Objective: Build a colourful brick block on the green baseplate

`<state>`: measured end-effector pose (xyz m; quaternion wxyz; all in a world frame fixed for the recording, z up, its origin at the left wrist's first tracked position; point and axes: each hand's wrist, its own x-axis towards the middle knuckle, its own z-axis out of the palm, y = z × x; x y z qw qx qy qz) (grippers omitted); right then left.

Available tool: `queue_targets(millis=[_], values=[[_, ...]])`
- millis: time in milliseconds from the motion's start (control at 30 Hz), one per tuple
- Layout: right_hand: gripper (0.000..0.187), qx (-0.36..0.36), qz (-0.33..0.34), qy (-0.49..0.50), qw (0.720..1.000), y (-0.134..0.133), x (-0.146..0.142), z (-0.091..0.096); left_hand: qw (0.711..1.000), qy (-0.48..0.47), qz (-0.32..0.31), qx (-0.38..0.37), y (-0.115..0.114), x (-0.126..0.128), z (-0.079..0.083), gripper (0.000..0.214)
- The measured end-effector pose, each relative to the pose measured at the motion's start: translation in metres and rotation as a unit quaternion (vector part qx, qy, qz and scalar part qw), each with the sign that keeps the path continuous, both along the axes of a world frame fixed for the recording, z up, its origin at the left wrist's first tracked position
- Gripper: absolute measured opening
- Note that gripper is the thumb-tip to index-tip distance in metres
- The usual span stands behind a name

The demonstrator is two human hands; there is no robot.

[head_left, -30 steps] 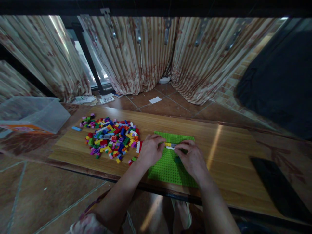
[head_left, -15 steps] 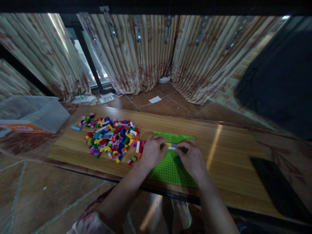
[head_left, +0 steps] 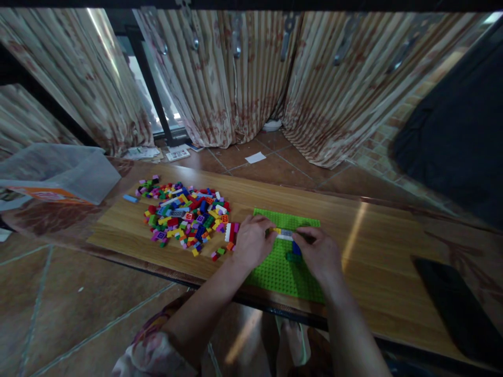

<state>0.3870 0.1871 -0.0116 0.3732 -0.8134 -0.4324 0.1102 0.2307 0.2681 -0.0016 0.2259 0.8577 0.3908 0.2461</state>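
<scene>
A short strip of joined building bricks (head_left: 285,234), yellow at one end with grey over white, spans the gap between my two hands above a green baseplate (head_left: 275,275). My left hand (head_left: 254,242) pinches its yellow end between thumb and fingers. At the other end, the thumb and fingers of my right hand (head_left: 319,252) close on the grey and white part. Partly covered by the right hand, a blue brick (head_left: 296,248) and a dark green brick (head_left: 291,256) show on the plate. A red and white brick stack (head_left: 230,232) lies just left of my left hand.
A large heap of mixed bricks (head_left: 188,214) spreads over the wooden table (head_left: 377,251) on the left. Beyond it stands a clear plastic bin (head_left: 94,170). A lone light blue brick (head_left: 130,198) lies near the heap. A black flat object (head_left: 448,298) rests at the right end.
The whole view has shifted, so the table sits slightly further right. The right hand's fingers have moved a little apart from the left, exposing more of the strip and the blue brick.
</scene>
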Motion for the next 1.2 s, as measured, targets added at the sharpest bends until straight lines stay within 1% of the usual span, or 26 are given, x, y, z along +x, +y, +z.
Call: queue_targets(millis=[200, 400, 567, 667, 767, 867, 967, 1033, 1100, 1200], values=[[0.032, -0.011, -0.011, -0.011, 1.0, 0.003, -0.001, -0.001, 1.0, -0.004, 0.007, -0.001, -0.001, 0.002, -0.001, 0.014], [0.03, 0.014, -0.006, -0.018, 1.0, 0.004, 0.001, -0.007, 1.0, -0.002, 0.026, -0.012, -0.002, 0.003, 0.002, 0.012], [0.028, -0.006, -0.007, -0.023, 1.0, 0.006, 0.002, -0.008, 0.999, -0.001, 0.044, -0.028, -0.003, 0.004, 0.003, 0.011], [0.027, -0.001, -0.002, -0.025, 1.0, 0.008, 0.003, -0.009, 0.998, 0.005, 0.051, -0.025, -0.004, 0.004, 0.001, 0.011], [0.028, 0.004, 0.006, -0.015, 1.0, 0.007, 0.005, -0.01, 0.999, 0.012, 0.043, -0.025, -0.005, 0.003, 0.0, 0.011], [0.032, 0.007, 0.011, 0.008, 1.0, 0.005, 0.007, -0.008, 0.999, 0.011, 0.024, -0.017, -0.004, 0.0, 0.003, 0.014], [0.037, 0.013, -0.012, 0.062, 0.998, 0.003, 0.009, -0.002, 0.999, -0.021, 0.025, 0.018, 0.003, -0.008, 0.01, 0.019], [0.039, 0.023, -0.041, 0.098, 0.994, 0.002, 0.011, 0.004, 0.997, -0.046, 0.044, 0.032, 0.012, -0.019, 0.018, 0.021], [0.039, 0.035, -0.066, 0.109, 0.991, 0.0, 0.012, 0.009, 0.996, -0.052, 0.077, 0.012, 0.022, -0.034, 0.026, 0.022], [0.038, 0.037, -0.081, 0.083, 0.993, -0.002, 0.012, 0.016, 0.994, 0.0, 0.103, -0.032, 0.033, -0.061, 0.038, 0.022]])
